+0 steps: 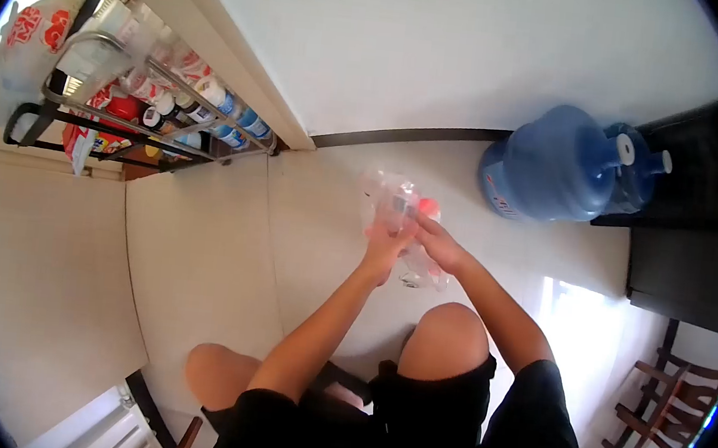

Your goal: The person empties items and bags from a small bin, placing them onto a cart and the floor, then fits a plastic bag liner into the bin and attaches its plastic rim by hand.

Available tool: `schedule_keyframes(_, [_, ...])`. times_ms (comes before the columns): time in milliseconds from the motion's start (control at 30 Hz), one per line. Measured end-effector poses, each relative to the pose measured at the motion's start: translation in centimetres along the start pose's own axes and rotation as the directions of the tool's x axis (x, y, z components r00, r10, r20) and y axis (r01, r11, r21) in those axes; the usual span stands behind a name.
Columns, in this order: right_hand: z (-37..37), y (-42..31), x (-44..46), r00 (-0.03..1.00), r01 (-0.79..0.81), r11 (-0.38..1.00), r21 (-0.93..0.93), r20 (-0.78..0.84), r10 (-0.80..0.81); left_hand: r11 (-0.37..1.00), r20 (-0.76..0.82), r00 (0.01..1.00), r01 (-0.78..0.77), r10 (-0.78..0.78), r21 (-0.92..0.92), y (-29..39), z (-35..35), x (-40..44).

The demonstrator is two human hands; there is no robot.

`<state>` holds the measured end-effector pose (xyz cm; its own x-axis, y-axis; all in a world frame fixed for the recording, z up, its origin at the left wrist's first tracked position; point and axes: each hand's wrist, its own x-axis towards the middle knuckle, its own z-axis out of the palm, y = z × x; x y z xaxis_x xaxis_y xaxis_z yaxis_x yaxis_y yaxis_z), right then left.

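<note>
A clear, crinkled plastic item with pinkish-red patches, which looks like a thin plastic bag, is in front of my knees above the floor. My left hand is closed around its middle. From the other side, my right hand has its fingers pressed against the same plastic, close to my left fingers. A lower part of the clear plastic hangs beneath both hands. Whether anything is inside it cannot be made out.
Two large blue water jugs stand at the right by the wall, beside a black cabinet. At the left is a metal rack with bottles and bags. A wooden chair is at the lower right. Pale tiles cover the floor.
</note>
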<state>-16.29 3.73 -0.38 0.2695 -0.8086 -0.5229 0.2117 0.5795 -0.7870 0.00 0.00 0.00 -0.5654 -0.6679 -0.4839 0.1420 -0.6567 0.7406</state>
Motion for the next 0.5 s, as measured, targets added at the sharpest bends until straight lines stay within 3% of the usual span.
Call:
schedule_keyframes(67, [2.6, -1.7, 0.2, 0.996, 0.012, 0.991, -0.13, 0.092, 0.0, 0.982, -0.09, 0.983, -0.167, 0.159, -0.086, 2.4, 0.0, -2.6])
schedule_keyframes(100, [1.3, -7.5, -5.0, 0.998, 0.045, 0.944, -0.328, 0.056, -0.028, 0.959, -0.13, 0.976, -0.199, 0.175, -0.203, 4.4, 6.0, -3.1])
schedule_keyframes(133, [4.2, -9.9, -5.6, 0.986, 0.154, 0.896, -0.416, 0.122, -0.113, 0.955, -0.236, 0.954, -0.232, 0.186, -0.187, 7.0, 5.9, -5.2])
schedule_keyframes(167, [6.6, -12.6, -7.1, 0.965, 0.253, 0.83, -0.497, 0.184, -0.184, 0.948, -0.335, 0.922, -0.262, 0.191, -0.179, 9.4, 6.4, -7.5])
schedule_keyframes(267, [12.3, -20.2, -13.6, 0.905, 0.403, 0.473, -0.784, 0.263, -0.335, 0.945, -0.369, 0.91, -0.27, 0.189, -0.182, 15.3, 7.0, -14.1])
schedule_keyframes(367, [16.1, -26.2, -19.4, 0.805, 0.53, 0.381, -0.757, 0.308, -0.508, 0.946, -0.462, 0.852, -0.315, 0.246, -0.076, 20.5, 8.8, -20.6])
schedule_keyframes(467, [19.9, -32.9, -27.8, 0.652, 0.506, 0.222, -0.834, 0.201, -0.732, 0.939, -0.546, 0.819, -0.306, 0.176, -0.158, 31.8, 13.7, -29.2])
schedule_keyframes(500, [21.3, -34.8, -29.7, 0.616, 0.537, 0.265, -0.801, 0.157, -0.772, 0.941, -0.521, 0.83, -0.309, 0.197, -0.136, 34.4, 14.2, -31.3])
